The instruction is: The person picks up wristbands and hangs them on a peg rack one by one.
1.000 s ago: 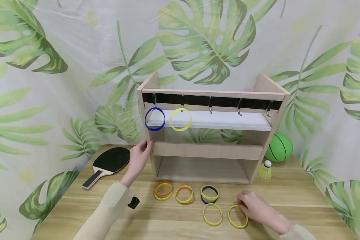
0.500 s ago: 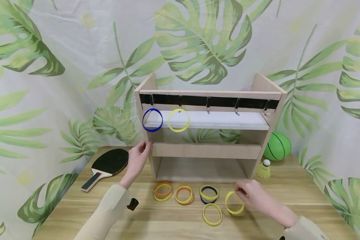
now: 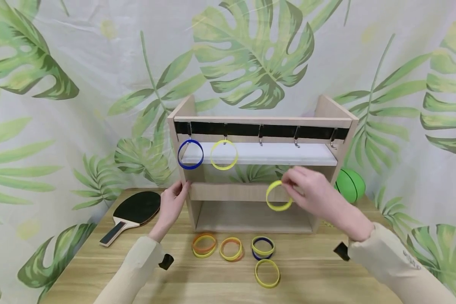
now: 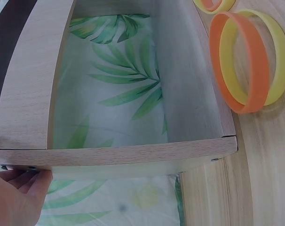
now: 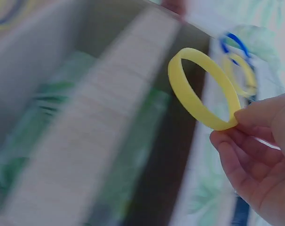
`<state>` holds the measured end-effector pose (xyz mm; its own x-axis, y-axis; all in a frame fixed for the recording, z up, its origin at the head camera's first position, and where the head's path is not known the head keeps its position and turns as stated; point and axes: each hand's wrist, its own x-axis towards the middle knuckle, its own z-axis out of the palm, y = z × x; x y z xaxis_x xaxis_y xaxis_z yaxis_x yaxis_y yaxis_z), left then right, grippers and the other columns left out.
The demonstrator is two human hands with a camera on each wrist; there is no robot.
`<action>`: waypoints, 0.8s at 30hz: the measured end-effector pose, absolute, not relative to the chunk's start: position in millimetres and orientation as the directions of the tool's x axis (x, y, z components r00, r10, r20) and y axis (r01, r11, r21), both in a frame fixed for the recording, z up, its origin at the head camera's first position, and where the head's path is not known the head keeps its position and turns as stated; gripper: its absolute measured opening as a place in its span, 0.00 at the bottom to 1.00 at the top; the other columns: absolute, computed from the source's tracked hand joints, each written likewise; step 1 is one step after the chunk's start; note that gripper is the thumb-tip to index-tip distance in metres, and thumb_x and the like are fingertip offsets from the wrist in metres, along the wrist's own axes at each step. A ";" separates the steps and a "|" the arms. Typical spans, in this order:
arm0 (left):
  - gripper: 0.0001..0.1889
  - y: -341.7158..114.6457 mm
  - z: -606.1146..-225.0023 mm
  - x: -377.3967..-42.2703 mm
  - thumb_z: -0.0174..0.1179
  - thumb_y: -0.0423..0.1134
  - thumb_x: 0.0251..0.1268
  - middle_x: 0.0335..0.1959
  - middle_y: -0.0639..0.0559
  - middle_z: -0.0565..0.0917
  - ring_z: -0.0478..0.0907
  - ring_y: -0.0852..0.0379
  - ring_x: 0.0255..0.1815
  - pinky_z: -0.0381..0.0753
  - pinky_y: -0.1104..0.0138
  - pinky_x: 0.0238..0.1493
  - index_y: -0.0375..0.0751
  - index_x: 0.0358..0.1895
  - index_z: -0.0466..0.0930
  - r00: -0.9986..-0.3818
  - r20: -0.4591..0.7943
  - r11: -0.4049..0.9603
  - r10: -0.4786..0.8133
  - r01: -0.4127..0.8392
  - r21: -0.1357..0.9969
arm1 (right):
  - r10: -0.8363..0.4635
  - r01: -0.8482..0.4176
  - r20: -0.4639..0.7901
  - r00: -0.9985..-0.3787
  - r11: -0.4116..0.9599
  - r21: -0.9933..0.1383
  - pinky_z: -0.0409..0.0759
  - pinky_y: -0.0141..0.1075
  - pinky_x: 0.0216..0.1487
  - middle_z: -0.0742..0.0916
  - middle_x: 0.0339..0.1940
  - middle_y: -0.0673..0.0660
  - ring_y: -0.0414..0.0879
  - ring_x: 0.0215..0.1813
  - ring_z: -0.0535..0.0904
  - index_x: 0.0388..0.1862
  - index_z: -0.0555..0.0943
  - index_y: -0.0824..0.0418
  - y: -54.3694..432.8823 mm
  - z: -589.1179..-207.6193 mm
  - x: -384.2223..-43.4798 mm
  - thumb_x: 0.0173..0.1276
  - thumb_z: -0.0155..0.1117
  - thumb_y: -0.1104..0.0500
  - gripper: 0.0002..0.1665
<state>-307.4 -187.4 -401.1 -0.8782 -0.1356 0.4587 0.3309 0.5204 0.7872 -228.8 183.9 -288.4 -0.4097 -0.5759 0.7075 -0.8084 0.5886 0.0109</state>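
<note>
My right hand (image 3: 308, 188) pinches a yellow wristband (image 5: 199, 94) between thumb and fingertips, in front of the wooden shelf's (image 3: 258, 192) middle board. At the shelf's left side panel my left hand (image 3: 173, 202) grips the edge; the left wrist view catches that hand (image 4: 20, 197) at the bottom left. A blue wristband (image 3: 190, 166) hangs from the leftmost hook and a yellow wristband (image 3: 224, 168) from the one beside it. Three hooks farther right, among them a middle hook (image 3: 261, 137), carry no band.
Before the shelf lie an orange wristband (image 4: 257, 61) overlapping a yellow one, a second such pair (image 3: 232, 249), a yellow-and-blue pair (image 3: 263, 248) and a single yellow wristband (image 3: 267, 273). A table tennis paddle (image 3: 137, 209) lies left; a green ball (image 3: 350, 185) sits right, behind the shelf.
My right hand has picked up the yellow wristband from the table and raised it up and left before the shelf. The left hand has stayed on the side panel.
</note>
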 end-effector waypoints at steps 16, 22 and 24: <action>0.21 -188.2 -402.8 -306.5 0.55 0.51 0.75 0.15 0.58 0.63 0.56 0.64 0.16 0.57 0.70 0.21 0.43 0.24 0.71 -0.868 0.476 0.524 -0.141 0.342 0.780 | -0.484 -0.766 0.794 -0.368 0.642 0.036 0.80 0.37 0.38 0.84 0.31 0.58 0.48 0.34 0.82 0.34 0.80 0.64 143.1 -222.5 -260.0 0.63 0.66 0.71 0.04; 0.20 -186.9 -401.4 -306.5 0.55 0.50 0.74 0.15 0.58 0.63 0.56 0.64 0.17 0.56 0.70 0.22 0.43 0.23 0.71 -0.869 0.475 0.521 -0.141 0.343 0.782 | -0.490 -0.714 0.780 -0.390 0.695 0.080 0.79 0.38 0.36 0.83 0.28 0.57 0.49 0.32 0.80 0.31 0.79 0.65 138.9 -226.8 -264.6 0.65 0.64 0.69 0.04; 0.20 -186.5 -400.9 -306.5 0.55 0.50 0.74 0.15 0.58 0.63 0.56 0.64 0.17 0.56 0.70 0.22 0.44 0.23 0.71 -0.867 0.477 0.525 -0.141 0.343 0.779 | -0.488 -0.703 0.780 -0.393 0.706 0.088 0.79 0.38 0.35 0.83 0.28 0.57 0.49 0.31 0.79 0.31 0.78 0.65 138.3 -226.9 -263.9 0.65 0.64 0.69 0.04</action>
